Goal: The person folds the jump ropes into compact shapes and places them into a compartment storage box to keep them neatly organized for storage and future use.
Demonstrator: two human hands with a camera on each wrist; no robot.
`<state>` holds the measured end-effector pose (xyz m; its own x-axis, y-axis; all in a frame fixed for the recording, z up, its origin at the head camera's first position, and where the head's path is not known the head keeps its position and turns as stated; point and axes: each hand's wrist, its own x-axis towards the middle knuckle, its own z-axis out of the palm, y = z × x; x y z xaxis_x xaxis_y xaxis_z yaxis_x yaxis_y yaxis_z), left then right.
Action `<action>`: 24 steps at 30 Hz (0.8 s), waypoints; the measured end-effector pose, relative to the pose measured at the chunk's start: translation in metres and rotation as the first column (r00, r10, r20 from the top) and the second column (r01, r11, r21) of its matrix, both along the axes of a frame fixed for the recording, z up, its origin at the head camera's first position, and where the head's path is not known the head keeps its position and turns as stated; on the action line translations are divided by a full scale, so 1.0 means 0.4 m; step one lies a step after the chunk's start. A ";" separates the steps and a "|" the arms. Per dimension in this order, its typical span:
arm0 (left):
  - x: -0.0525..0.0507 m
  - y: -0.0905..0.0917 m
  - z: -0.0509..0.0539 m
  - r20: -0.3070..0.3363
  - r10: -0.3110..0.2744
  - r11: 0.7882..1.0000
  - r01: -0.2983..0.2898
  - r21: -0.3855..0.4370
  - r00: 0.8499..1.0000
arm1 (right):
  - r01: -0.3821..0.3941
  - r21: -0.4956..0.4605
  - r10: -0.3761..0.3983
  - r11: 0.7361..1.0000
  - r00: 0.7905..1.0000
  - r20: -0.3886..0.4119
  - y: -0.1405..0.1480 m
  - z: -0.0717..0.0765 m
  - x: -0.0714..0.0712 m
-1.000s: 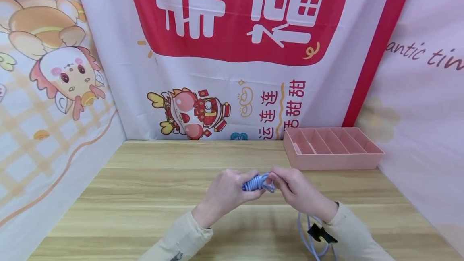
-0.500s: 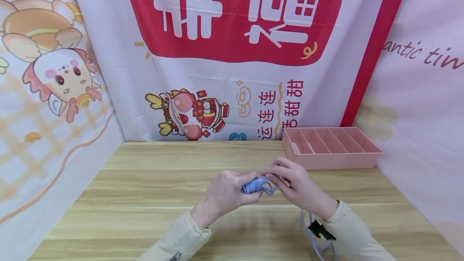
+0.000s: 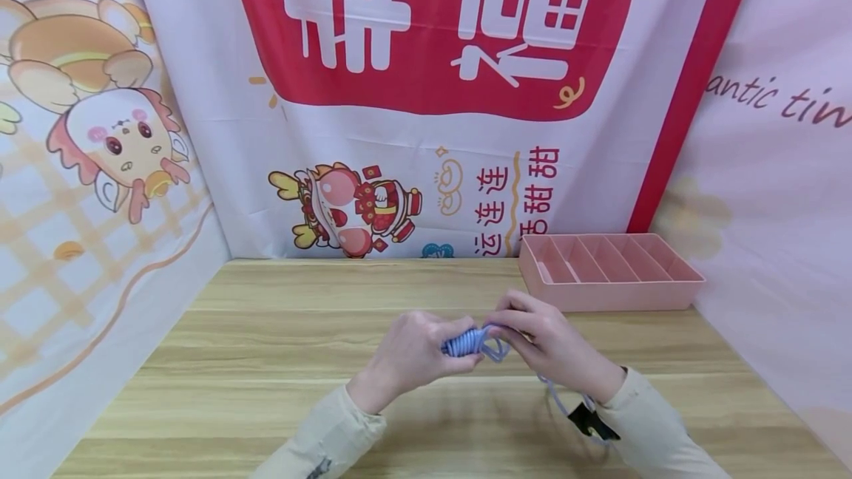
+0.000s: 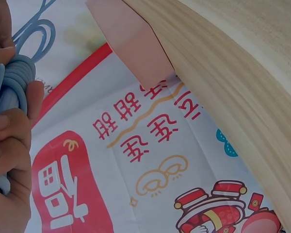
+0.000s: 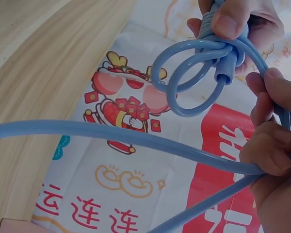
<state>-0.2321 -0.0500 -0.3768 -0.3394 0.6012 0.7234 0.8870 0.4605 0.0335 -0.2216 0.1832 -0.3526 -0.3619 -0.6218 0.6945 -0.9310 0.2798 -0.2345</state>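
Head view: the blue cord sits bunched in the left hand, loops poking rightward to the right hand, which pinches a strand; far right, a pink box, divided into compartments. Left wrist: fingers curled round the coil. Right wrist: thumb and finger pinching cord, lower fingers curled.

The left hand grips a wound bundle of blue cord, loops sticking out from it. The right hand pinches one strand beside it. Behind are a printed banner and the wooden worktop.
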 end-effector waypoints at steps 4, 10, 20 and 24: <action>-0.001 0.002 -0.003 -0.028 -0.022 0.999 0.021 -0.032 0.999 | -0.012 -0.004 0.012 1.000 1.000 0.010 0.005 0.000 -0.002; -0.002 -0.001 -0.004 -0.046 -0.035 0.995 0.031 -0.090 0.998 | -0.013 0.000 0.013 1.000 1.000 0.020 0.016 0.002 -0.010; 0.003 -0.011 0.009 0.068 -0.102 0.986 0.110 -0.125 0.992 | -0.058 0.003 0.058 0.998 0.997 0.044 0.022 -0.001 -0.015; 0.002 -0.013 0.009 0.105 -0.157 0.978 0.169 -0.122 0.982 | -0.108 -0.049 0.111 0.993 0.993 0.047 0.023 -0.006 -0.022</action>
